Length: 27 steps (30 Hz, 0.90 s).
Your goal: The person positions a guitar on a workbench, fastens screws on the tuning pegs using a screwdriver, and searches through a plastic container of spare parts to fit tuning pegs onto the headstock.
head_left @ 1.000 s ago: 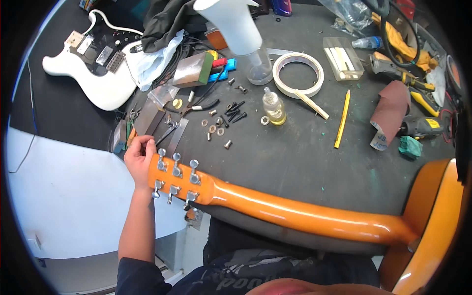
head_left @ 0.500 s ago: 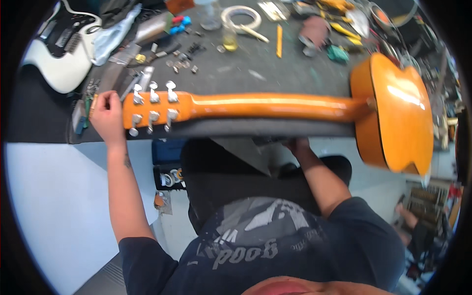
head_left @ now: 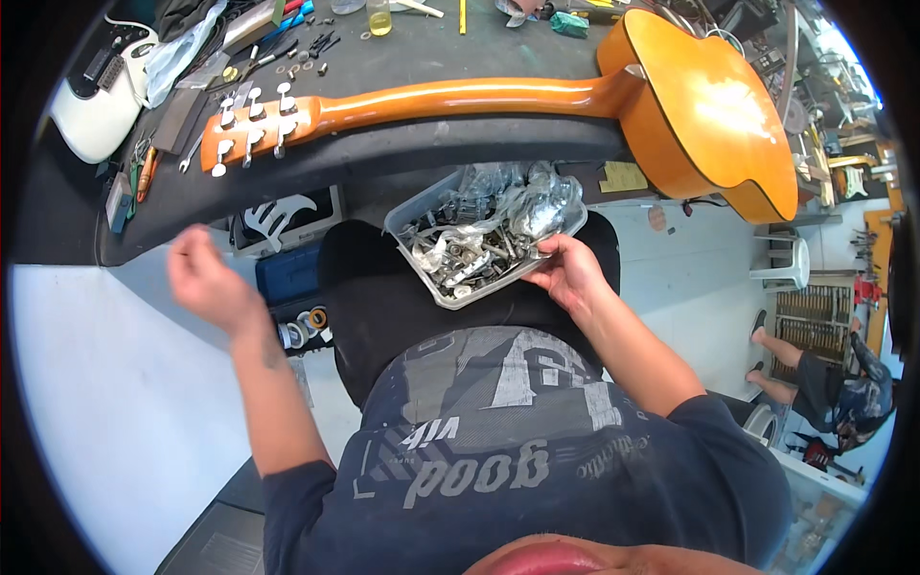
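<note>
One orange, glossy-wooded acoustic guitar (head_left: pixel 479 99) lies back upward on the dark worktop (head_left: pixel 422 62), and its front is hidden; six silver tuning machines (head_left: pixel 256 110) show on its headstock, three per edge. On the person's side of the guitar's neck, over the lap, sits one clear plastic tub (head_left: pixel 489 289) heaped with small metal parts, too jumbled to count and partly covered by crumpled clear plastic bags (head_left: pixel 546 201). The right hand (head_left: pixel 572 275) grasps the tub's near rim, thumb inside, its other fingers partly hidden. The left hand (head_left: pixel 213 280), blurred, hangs on the person's side of the guitar's headstock, fingers curled together; I cannot tell whether they pinch anything. Left of the headstock lies one white electric guitar body (head_left: pixel 91 120), dim at its outer edge. Beyond the guitar's neck, one bottle of yellow liquid (head_left: pixel 379 21) and one yellow pencil (head_left: pixel 462 16) are cut off above.
</note>
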### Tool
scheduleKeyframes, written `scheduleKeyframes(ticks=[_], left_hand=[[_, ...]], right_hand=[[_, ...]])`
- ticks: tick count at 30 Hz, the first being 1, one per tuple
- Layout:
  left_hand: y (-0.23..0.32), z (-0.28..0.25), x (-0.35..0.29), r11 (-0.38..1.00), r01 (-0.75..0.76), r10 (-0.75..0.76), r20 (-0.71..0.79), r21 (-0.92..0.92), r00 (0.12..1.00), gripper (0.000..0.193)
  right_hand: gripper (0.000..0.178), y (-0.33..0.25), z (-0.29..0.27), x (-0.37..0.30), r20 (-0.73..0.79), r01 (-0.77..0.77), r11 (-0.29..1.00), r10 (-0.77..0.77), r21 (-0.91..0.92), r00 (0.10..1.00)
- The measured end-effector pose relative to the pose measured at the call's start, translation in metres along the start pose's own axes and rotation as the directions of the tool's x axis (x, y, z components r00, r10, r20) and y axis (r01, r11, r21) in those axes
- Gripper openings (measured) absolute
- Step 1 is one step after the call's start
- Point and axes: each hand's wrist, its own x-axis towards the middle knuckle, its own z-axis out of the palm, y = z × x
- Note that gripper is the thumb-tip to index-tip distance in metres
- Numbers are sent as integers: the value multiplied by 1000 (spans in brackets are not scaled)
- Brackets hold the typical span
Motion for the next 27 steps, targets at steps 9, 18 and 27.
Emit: scheduleKeyframes(ticks=[9,18,27], left_hand=[[-9,3,-132,826,543,-451,758,154,471,48],[4,-55,-127,806,580,-419,576,-121,702,35],[12,-68,-106,793,584,-424,532,-173,733,37]], right_hand=[[27,50,23,-52,172,-92,989,111,-115,979],[33,44,60,-54,418,-115,900,304,-420,856],[41,-20,60,-53,628,595,309,632,-742,455]])
